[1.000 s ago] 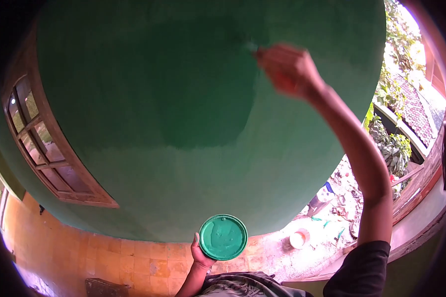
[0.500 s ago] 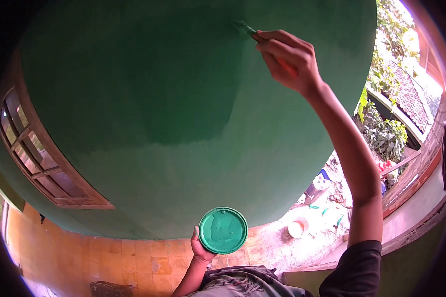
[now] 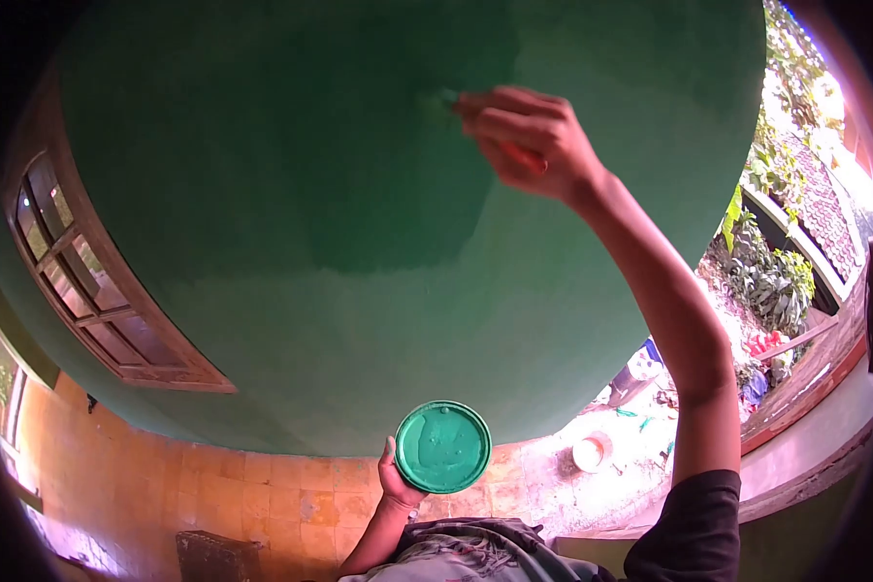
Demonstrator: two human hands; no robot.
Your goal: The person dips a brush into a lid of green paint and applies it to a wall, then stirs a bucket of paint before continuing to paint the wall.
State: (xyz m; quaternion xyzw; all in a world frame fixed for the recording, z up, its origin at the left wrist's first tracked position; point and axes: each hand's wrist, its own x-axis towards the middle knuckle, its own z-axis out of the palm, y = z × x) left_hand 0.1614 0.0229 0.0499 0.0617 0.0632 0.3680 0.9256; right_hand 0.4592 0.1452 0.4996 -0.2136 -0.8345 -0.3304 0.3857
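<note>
My left hand (image 3: 395, 483) is wrapped round the side of a round green container of paint (image 3: 444, 448), held level low in front of my body. Glossy green paint shows inside its rim. Higher up, my right hand (image 3: 529, 136) is closed on a paintbrush (image 3: 449, 98), whose orange-red handle shows at the palm. The bristles are blurred and lie at or close to the green wall (image 3: 553, 291); contact is hard to make out. Around the brush spreads a darker green patch (image 3: 388, 194) with an uneven lower edge.
A wood-framed window (image 3: 97, 281) is set in the wall at the left. Orange tiles (image 3: 252, 495) cover the floor, with a dark block (image 3: 213, 555) at the bottom left. To the right are a white bucket (image 3: 590, 452), scattered debris and leafy plants (image 3: 771, 272) outside.
My right hand has moved down and left across the wall with the paintbrush. My left hand still holds the paint container, and the view has shifted slightly.
</note>
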